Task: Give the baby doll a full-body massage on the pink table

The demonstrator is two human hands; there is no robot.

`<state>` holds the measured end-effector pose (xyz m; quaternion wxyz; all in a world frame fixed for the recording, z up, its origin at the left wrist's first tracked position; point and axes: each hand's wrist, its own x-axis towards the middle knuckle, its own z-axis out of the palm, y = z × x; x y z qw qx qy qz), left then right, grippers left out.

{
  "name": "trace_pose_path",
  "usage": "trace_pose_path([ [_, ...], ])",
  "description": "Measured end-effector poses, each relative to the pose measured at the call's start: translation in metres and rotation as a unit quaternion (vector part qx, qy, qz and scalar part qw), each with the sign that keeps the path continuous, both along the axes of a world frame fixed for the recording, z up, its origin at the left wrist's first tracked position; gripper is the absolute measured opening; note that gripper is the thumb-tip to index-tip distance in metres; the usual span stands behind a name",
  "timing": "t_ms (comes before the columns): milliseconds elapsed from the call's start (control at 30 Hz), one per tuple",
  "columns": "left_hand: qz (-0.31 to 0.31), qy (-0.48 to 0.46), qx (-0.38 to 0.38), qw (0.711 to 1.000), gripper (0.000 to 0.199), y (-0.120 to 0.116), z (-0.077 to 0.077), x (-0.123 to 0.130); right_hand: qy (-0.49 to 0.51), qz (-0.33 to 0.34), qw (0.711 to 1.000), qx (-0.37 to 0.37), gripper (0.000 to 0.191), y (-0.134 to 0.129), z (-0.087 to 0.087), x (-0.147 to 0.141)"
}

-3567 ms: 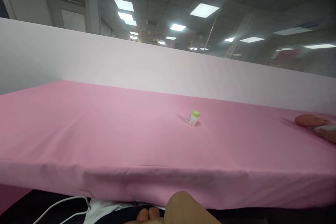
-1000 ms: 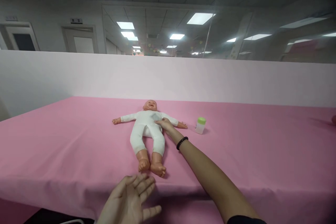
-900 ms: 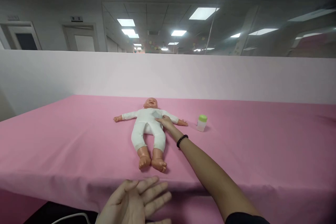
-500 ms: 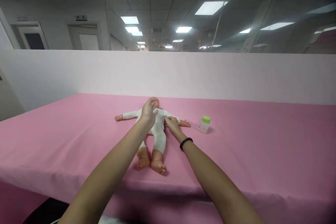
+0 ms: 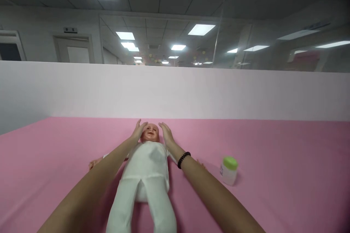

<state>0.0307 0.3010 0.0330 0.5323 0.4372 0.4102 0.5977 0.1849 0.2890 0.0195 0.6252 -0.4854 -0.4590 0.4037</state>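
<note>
A baby doll in a white suit lies on its back on the pink table cover, head at the far end. My left hand is at the left side of the doll's head, fingers stretched out. On the other side of the head, my right hand is raised with its fingers extended and a small gap to the head. Whether my left hand touches the head I cannot tell. My forearms cover parts of the doll's arms; its feet are out of view.
A small clear jar with a green lid stands right of my right forearm. A low white wall runs along the table's far side, with glass above it.
Both hands have moved from the doll's torso up to either side of its head. My right hand has left the doll's side and opened. The camera has come closer to the doll.
</note>
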Motion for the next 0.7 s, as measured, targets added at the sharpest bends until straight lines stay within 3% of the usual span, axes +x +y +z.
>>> trace_pose_path([
  [100,-0.085,-0.021,0.009,0.996,0.059,0.027,-0.017,0.010,0.055,0.074,0.995,0.025,0.062,0.030,-0.019,-0.014],
  [200,-0.135,-0.022,0.031,0.990,0.057,0.037,-0.032,0.010,0.089,0.103,0.990,0.034,0.072,0.038,-0.039,-0.017],
  [367,-0.142,-0.027,0.031,0.989,0.059,0.036,-0.042,0.005,0.080,0.137,0.987,0.037,0.065,0.032,-0.040,-0.006],
  [700,-0.109,-0.048,0.002,0.993,0.043,0.031,-0.039,0.008,0.087,0.153,0.984,0.025,0.054,0.035,-0.040,-0.001],
])
